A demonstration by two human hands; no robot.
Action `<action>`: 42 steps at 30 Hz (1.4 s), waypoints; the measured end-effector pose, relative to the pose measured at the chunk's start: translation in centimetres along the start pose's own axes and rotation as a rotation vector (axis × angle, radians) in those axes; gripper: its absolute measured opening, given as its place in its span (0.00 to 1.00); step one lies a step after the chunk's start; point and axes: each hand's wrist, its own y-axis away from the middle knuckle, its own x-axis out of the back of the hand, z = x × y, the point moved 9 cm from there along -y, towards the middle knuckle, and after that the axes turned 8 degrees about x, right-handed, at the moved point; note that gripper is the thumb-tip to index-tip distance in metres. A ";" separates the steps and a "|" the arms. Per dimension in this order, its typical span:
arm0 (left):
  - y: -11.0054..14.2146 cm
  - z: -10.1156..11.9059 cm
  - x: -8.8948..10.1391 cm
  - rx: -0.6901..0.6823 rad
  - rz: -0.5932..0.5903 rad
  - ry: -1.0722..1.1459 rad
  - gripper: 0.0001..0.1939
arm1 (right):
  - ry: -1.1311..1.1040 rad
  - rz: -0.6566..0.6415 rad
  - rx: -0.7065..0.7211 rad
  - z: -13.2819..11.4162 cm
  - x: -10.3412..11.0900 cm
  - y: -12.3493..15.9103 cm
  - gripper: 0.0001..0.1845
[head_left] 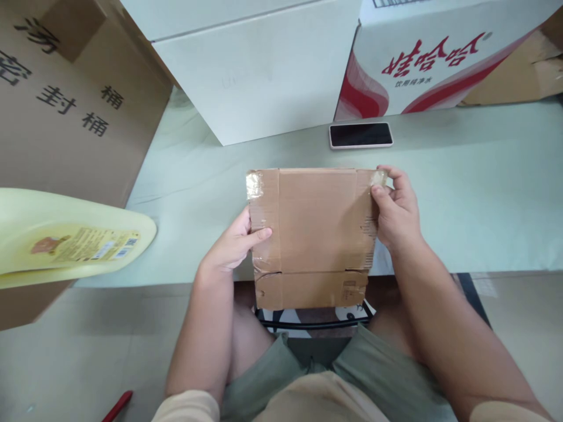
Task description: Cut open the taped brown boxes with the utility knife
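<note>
In the head view, the flattened cardboard piece (319, 223) is held over the table's (461, 193) near edge, the left hand (229, 243) gripping its side with the thumb on top, the right hand (398, 208) pinching the taped far corner. To handle it well, keep both grips light and level, with the thumbs flat, so the creased flaps don't buckle and the tape doesn't lift.
</note>
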 end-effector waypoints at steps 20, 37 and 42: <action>-0.2 -0.2 -0.7 0.020 -0.058 -0.023 0.32 | -0.068 0.060 -0.063 0.7 0.8 -0.5 0.14; -0.2 1.4 2.2 -0.108 0.206 0.173 0.32 | -0.063 -0.033 -0.130 0.8 0.8 -1.0 0.21; 0.6 2.6 7.1 -0.319 0.527 0.328 0.17 | -0.105 0.039 -0.172 1.0 3.0 -1.9 0.22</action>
